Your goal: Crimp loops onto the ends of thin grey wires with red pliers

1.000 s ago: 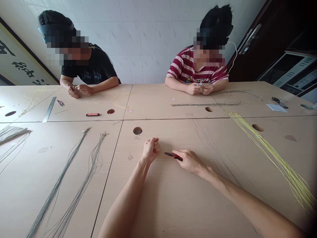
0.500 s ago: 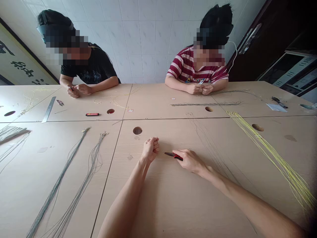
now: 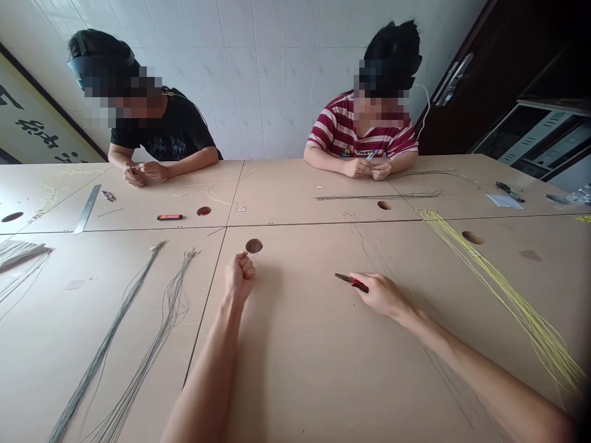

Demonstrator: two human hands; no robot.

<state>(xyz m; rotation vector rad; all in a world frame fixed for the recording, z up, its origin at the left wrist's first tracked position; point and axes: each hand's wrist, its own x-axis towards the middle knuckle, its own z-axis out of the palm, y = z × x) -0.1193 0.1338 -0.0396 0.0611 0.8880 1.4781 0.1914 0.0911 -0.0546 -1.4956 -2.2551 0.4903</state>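
My left hand (image 3: 241, 275) is closed in a fist just below a round hole (image 3: 253, 246) in the wooden table (image 3: 300, 369); whatever its fingers hold, if anything, is too small to make out. To the right, my right hand (image 3: 379, 294) grips small pliers (image 3: 353, 282) with red and black handles, their dark jaws pointing left. Thin strands (image 3: 369, 246) lie behind my right hand and pass beneath its forearm. A wide stretch of tabletop separates both hands.
Grey wire bundles (image 3: 108, 344) (image 3: 159, 338) lie left, a yellow bundle (image 3: 508, 295) right. Across the table sit a person in black (image 3: 170, 132) and a person in striped red (image 3: 337, 129). A ruler (image 3: 87, 209) and red marker (image 3: 170, 217) lie at the far left.
My left hand has moved left, still closed. My right hand has shifted right with the pliers, so the gap between my hands is wider. The camera view has shifted slightly.
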